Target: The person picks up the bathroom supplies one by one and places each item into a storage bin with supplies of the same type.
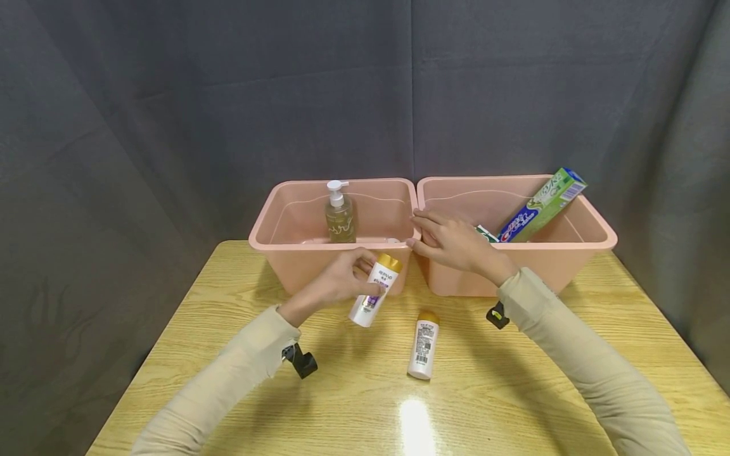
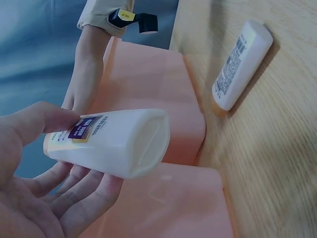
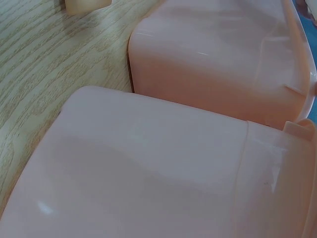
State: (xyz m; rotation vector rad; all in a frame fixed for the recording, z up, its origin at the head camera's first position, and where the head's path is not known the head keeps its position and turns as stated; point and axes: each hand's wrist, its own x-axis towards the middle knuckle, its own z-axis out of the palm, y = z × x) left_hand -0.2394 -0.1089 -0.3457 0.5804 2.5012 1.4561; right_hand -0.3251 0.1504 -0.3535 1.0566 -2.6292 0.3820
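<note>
My left hand [image 1: 342, 278] grips a white shampoo bottle [image 1: 375, 292] with a gold cap and purple label, tilted in front of the left pink bin [image 1: 319, 248]. In the left wrist view the bottle's base faces the camera, the thumb [image 2: 54, 119] across its label and fingers beneath. My right hand [image 1: 456, 244] reaches over the right pink bin [image 1: 513, 272], fingertips at the rims where both bins meet, with nothing seen in it. A second white bottle [image 1: 423, 347], also gold-capped, lies on the table before the bins.
A pump bottle [image 1: 341, 221] of yellowish liquid stands in the left bin; a small white thing [image 1: 393, 240] shows behind its front rim. A blue-green toothpaste box [image 1: 542, 206] leans in the right bin beside a dark green packet [image 1: 486, 233]. Grey curtain [image 1: 342, 95] hangs behind the table.
</note>
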